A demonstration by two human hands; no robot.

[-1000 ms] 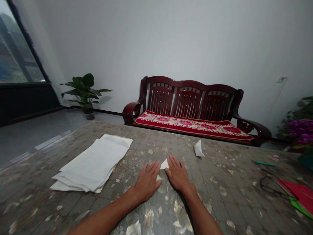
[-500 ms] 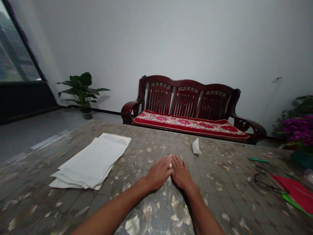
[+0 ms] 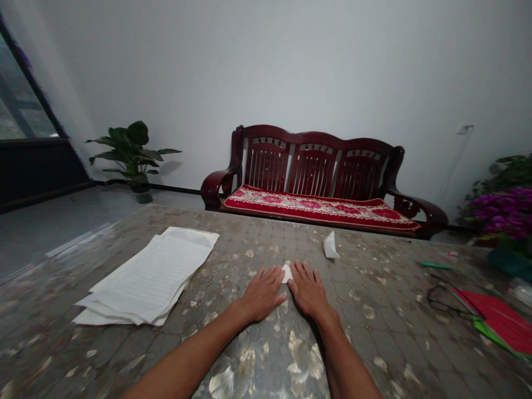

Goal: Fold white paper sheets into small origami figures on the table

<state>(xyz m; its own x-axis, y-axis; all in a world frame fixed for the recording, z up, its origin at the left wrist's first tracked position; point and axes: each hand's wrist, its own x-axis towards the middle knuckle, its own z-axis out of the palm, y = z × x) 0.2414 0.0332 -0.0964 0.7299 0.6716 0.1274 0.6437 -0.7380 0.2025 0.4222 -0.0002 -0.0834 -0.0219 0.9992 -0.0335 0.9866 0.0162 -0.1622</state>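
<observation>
A small piece of folded white paper [image 3: 286, 274] lies flat on the patterned tabletop, its edges partly covered by my fingers. My left hand [image 3: 264, 293] rests palm down on its left side, fingers stretched out and thumb apart. From the right, my right hand [image 3: 307, 288] presses flat against the paper with its fingers extended. Farther back and to the right stands a folded white paper shape [image 3: 331, 245], touched by neither hand.
A stack of written sheets [image 3: 153, 277] lies on the left of the table [image 3: 233, 244]. At right are a green pen [image 3: 436, 266], black-framed glasses [image 3: 451, 299] and red paper [image 3: 499, 318] over green. A wooden bench [image 3: 316, 172] stands beyond the table.
My left hand slid right over the paper, close against my right hand, then drew back left, uncovering the paper's middle. My right hand stayed nearly in place. The view turned slightly right.
</observation>
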